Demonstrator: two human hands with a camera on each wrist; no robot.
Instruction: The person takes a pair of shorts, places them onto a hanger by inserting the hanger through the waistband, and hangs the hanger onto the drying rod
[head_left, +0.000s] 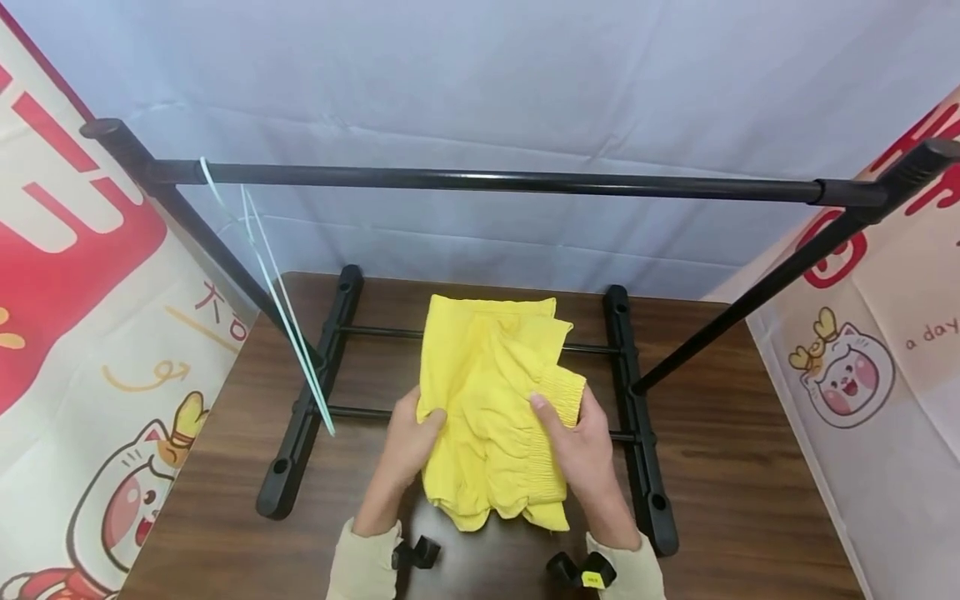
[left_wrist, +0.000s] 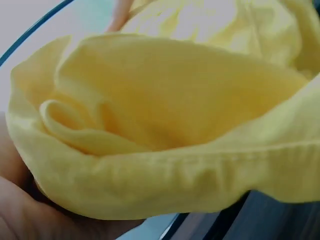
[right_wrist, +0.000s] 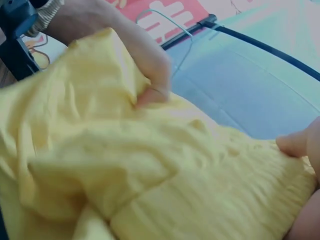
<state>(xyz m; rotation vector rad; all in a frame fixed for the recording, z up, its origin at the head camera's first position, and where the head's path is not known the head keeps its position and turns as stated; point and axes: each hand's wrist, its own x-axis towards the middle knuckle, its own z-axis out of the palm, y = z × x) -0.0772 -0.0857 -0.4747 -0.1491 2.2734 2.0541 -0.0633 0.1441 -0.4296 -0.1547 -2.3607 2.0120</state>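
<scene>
A yellow garment (head_left: pixel 495 417) with a gathered, ribbed-looking section is bunched in front of me, above the base of a black rack. My left hand (head_left: pixel 412 437) grips its left side, thumb on top and the other fingers behind the cloth. On the right, my right hand (head_left: pixel 581 442) holds the edge of the gathered section (right_wrist: pixel 235 200), the thumb lying over it. The left wrist view looks into an open fold or opening of the cloth (left_wrist: pixel 165 95). Whether it is a top or a bottom I cannot tell.
The black rack's top bar (head_left: pixel 480 179) runs across behind the garment. A pale blue hanger (head_left: pixel 281 300) hangs from its left end. The rack's feet (head_left: pixel 300 442) stand on a brown wooden table (head_left: pixel 750 500). Printed panels (head_left: pixel 82 333) flank the table, with a pale cloth backdrop (head_left: pixel 480 83) behind.
</scene>
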